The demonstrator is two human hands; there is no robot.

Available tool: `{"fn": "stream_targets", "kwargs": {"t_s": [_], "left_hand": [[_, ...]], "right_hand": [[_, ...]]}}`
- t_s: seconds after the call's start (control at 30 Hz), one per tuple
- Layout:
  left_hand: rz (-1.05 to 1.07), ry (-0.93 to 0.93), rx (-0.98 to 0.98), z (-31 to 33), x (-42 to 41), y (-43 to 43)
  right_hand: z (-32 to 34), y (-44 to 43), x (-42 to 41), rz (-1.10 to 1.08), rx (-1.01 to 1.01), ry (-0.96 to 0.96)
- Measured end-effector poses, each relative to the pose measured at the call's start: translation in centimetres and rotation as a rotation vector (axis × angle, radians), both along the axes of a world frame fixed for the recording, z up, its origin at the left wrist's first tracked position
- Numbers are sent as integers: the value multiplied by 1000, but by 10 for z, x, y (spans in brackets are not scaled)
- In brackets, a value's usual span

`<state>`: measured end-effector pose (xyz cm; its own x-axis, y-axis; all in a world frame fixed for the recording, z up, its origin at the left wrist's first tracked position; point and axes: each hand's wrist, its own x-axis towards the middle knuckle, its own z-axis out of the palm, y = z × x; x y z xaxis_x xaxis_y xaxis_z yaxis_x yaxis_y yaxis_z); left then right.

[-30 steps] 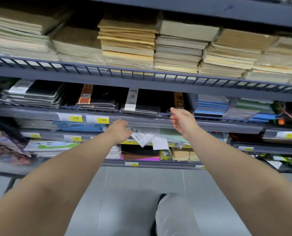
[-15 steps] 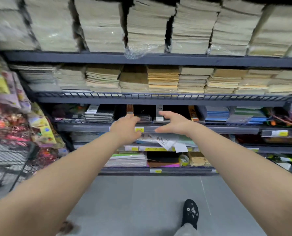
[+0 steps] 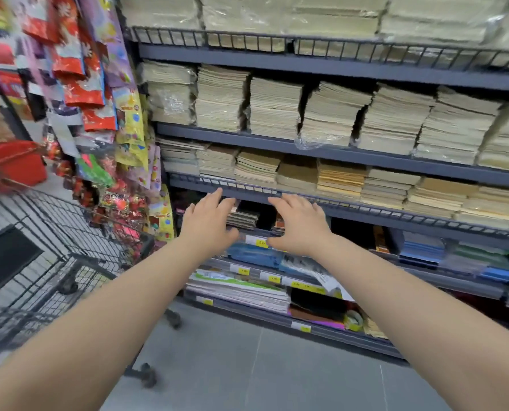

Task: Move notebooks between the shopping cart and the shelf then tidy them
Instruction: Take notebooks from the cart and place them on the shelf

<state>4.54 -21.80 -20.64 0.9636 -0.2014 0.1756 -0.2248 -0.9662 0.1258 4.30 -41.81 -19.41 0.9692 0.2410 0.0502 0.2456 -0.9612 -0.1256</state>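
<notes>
Notebooks (image 3: pixel 243 218) lie in a low dark stack on the shelf (image 3: pixel 366 214), on the tier with the wire rail, and show in the gap between the two hands. The left hand (image 3: pixel 210 223) and the right hand (image 3: pixel 299 225) reach out side by side in front of that tier. Both are palm down with the fingers straight and spread, and neither carries anything. Whether any fingertip touches the rail I cannot tell (the picture is soft with motion).

With both hands empty and the stack resting on the shelf, I judge this to be a gap between transfers, or the start of squaring the pile. How many notebooks have already crossed cannot be read. The shopping cart (image 3: pixel 54 247) stands at the left, near the shelf end. The dark flat panel (image 3: pixel 7 259) in it could be a notebook or part of the cart itself.

Just under the hands runs a strip of yellow price tags (image 3: pixel 257 241), with blue packs (image 3: pixel 422 247) further right. Tall tan paper stacks (image 3: pixel 336 179) fill the tiers above. The tier overhead sits low, so the notebook slot is shallow, and its rail forms a lip to lift over. Hanging packets (image 3: pixel 93 84) crowd the corner between cart and shelf, with a red basket (image 3: pixel 16 164) behind them.
</notes>
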Motion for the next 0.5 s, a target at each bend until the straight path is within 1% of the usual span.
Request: {"fn": "stream_targets", "kwargs": {"t_s": [0.1,0.27,0.37,0.5], "left_hand": [[93,4,-11,-6,-25,22],[269,103,56,-27,-62,59],[361,127,75,-42,-86,80],[459,222,76,-60,-110,114]], "right_hand": [[-4,19,-4,94,-28,-4],[-26,51,-10,207,-43,-5],[-43,72,-12,276,-64,33],[-61,108,-13,338,-85,82]]}}
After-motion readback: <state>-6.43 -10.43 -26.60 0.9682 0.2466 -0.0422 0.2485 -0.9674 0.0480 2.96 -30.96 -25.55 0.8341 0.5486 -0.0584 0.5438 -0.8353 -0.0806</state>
